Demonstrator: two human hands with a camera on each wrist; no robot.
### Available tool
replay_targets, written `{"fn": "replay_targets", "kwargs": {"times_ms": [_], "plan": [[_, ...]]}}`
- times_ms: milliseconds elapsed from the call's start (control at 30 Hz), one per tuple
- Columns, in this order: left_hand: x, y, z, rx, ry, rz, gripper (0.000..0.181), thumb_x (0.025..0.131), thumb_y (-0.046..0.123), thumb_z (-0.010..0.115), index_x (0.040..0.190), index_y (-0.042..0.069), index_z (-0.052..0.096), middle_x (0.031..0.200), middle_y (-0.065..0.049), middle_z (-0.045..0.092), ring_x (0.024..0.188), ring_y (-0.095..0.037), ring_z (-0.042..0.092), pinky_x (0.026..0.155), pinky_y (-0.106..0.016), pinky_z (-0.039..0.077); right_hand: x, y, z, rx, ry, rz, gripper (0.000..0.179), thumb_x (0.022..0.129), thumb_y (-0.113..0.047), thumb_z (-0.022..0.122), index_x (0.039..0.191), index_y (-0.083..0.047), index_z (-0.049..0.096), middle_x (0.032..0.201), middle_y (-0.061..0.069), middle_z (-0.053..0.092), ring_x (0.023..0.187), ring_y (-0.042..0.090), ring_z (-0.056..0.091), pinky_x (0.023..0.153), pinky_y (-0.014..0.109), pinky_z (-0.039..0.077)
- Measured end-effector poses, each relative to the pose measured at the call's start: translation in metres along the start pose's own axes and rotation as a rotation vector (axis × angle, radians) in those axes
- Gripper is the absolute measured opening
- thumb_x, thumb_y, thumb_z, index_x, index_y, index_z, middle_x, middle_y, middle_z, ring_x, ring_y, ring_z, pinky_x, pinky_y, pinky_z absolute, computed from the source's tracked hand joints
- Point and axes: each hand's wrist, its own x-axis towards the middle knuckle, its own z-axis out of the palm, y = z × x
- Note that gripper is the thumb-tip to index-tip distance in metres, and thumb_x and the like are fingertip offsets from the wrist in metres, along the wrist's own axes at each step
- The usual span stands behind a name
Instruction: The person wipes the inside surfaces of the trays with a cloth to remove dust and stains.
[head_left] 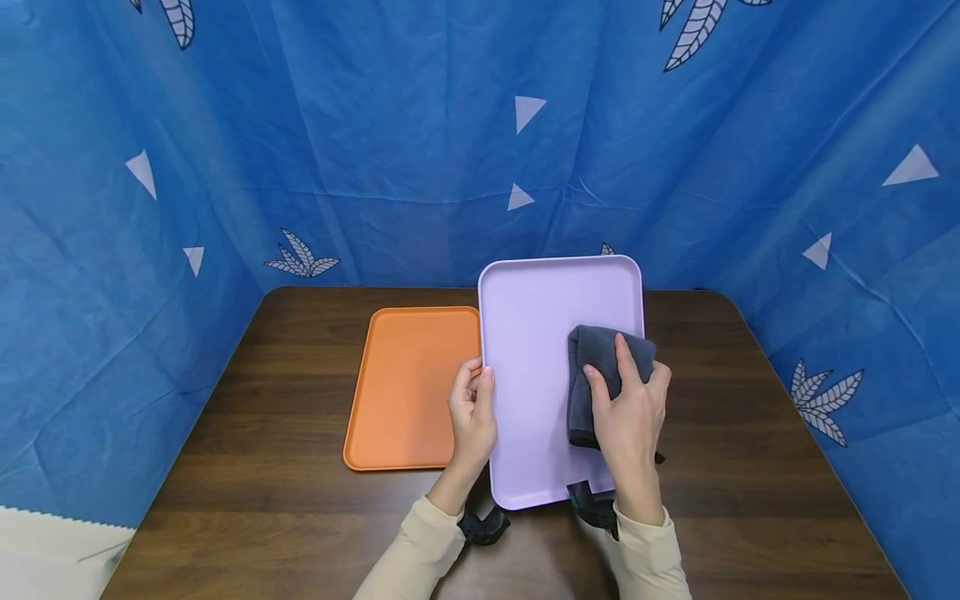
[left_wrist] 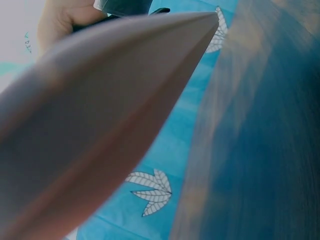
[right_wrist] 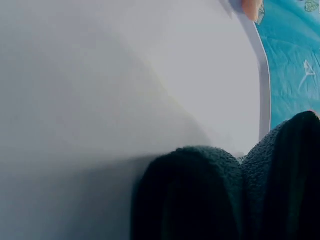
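Note:
A lavender rectangular tray (head_left: 532, 333) with a low rim is held up at a tilt above the table. My left hand (head_left: 474, 421) grips its left edge, thumb on the front side. Against the right half of the tray's inner face lies a folded dark grey cloth (head_left: 592, 346), held by my right hand (head_left: 632, 421) with thumb and forefinger spread over it. In the right wrist view the cloth (right_wrist: 210, 165) fills the bottom, and a fingertip (right_wrist: 251, 9) shows at the tray's rim. The left wrist view is mostly filled by the blurred tray (left_wrist: 100, 95).
An orange tray (head_left: 408, 392) lies flat on the brown wooden table (head_left: 285, 400), left of the lavender one and partly behind it. A blue curtain (head_left: 420, 150) with leaf and triangle prints hangs around the table. Black wrist-camera mounts (head_left: 483, 527) sit under the wrists.

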Motion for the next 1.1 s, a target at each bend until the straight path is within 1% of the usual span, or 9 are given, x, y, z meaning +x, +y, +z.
{"fn": "replay_targets", "kwargs": {"times_ms": [167, 300, 467, 667, 733, 833, 900, 967, 1100], "plan": [[0.000, 0.000, 0.000, 0.003, 0.001, -0.003, 0.020, 0.101, 0.003, 0.045, 0.110, -0.013, 0.053, 0.079, -0.029, 0.059, 0.070, -0.001, 0.054, 0.060, -0.020, 0.046, -0.004, -0.005, 0.004, 0.004, 0.001, -0.032, 0.057, 0.084, -0.016, 0.077, 0.135, -0.003, 0.057, 0.120, 0.037, 0.043, 0.111, 0.046, 0.045, 0.083, 0.057, 0.045], [0.001, -0.001, -0.001, 0.005, 0.005, 0.002, 0.020, 0.101, 0.002, 0.045, 0.110, -0.014, 0.053, 0.080, -0.029, 0.059, 0.069, 0.000, 0.053, 0.059, -0.019, 0.045, -0.008, -0.010, 0.007, 0.006, -0.007, -0.064, 0.057, 0.083, -0.017, 0.078, 0.135, -0.004, 0.058, 0.121, 0.038, 0.042, 0.111, 0.048, 0.047, 0.083, 0.058, 0.046], [0.001, -0.001, -0.001, 0.004, 0.009, 0.004, 0.020, 0.101, 0.002, 0.044, 0.110, -0.014, 0.053, 0.081, -0.031, 0.060, 0.070, 0.000, 0.054, 0.060, -0.019, 0.045, -0.013, -0.017, 0.012, -0.013, -0.001, -0.136, 0.057, 0.082, -0.018, 0.079, 0.133, -0.005, 0.059, 0.115, 0.037, 0.045, 0.099, 0.045, 0.050, 0.075, 0.053, 0.046], [0.000, -0.002, -0.001, 0.002, 0.003, -0.007, 0.020, 0.101, 0.002, 0.044, 0.111, -0.014, 0.053, 0.084, -0.032, 0.062, 0.073, 0.000, 0.058, 0.062, -0.018, 0.048, -0.020, -0.025, 0.017, -0.018, -0.003, -0.216, 0.056, 0.080, -0.016, 0.081, 0.131, -0.004, 0.061, 0.111, 0.038, 0.047, 0.094, 0.044, 0.051, 0.075, 0.053, 0.046], [0.000, -0.002, -0.001, 0.004, 0.006, -0.008, 0.020, 0.101, 0.002, 0.044, 0.110, -0.014, 0.053, 0.083, -0.031, 0.062, 0.071, 0.000, 0.057, 0.061, -0.018, 0.046, -0.023, -0.029, 0.018, -0.023, -0.010, -0.241, 0.057, 0.079, -0.015, 0.081, 0.131, -0.004, 0.061, 0.110, 0.038, 0.047, 0.092, 0.044, 0.052, 0.074, 0.052, 0.047], [0.000, -0.003, -0.001, 0.005, 0.004, 0.002, 0.019, 0.101, 0.001, 0.043, 0.109, -0.014, 0.053, 0.073, -0.029, 0.057, 0.064, 0.001, 0.050, 0.055, -0.017, 0.040, -0.028, -0.037, 0.021, -0.028, -0.024, -0.271, 0.058, 0.078, -0.016, 0.082, 0.131, -0.006, 0.062, 0.110, 0.038, 0.048, 0.092, 0.043, 0.053, 0.075, 0.052, 0.046], [0.000, -0.004, 0.000, -0.002, -0.006, 0.010, 0.019, 0.102, 0.000, 0.042, 0.109, -0.014, 0.052, 0.067, -0.025, 0.051, 0.061, 0.000, 0.046, 0.054, -0.018, 0.037, -0.032, -0.041, 0.022, -0.028, -0.032, -0.294, 0.059, 0.077, -0.016, 0.083, 0.131, -0.007, 0.062, 0.109, 0.037, 0.049, 0.092, 0.043, 0.054, 0.075, 0.052, 0.046], [-0.001, -0.003, 0.000, -0.017, -0.018, 0.013, 0.020, 0.102, 0.001, 0.040, 0.109, -0.014, 0.052, 0.063, -0.020, 0.048, 0.060, 0.000, 0.046, 0.053, -0.018, 0.037, -0.035, -0.046, 0.024, -0.028, -0.037, -0.323, 0.059, 0.076, -0.017, 0.083, 0.131, -0.008, 0.062, 0.108, 0.036, 0.049, 0.092, 0.042, 0.054, 0.075, 0.051, 0.046], [-0.001, -0.002, 0.001, -0.044, -0.022, 0.002, 0.023, 0.103, 0.003, 0.039, 0.110, -0.014, 0.052, 0.067, -0.007, 0.055, 0.064, -0.001, 0.053, 0.055, -0.016, 0.041, -0.039, -0.050, 0.026, -0.029, -0.031, -0.365, 0.060, 0.075, -0.017, 0.084, 0.130, -0.008, 0.062, 0.107, 0.035, 0.050, 0.091, 0.040, 0.053, 0.074, 0.050, 0.046]]}}
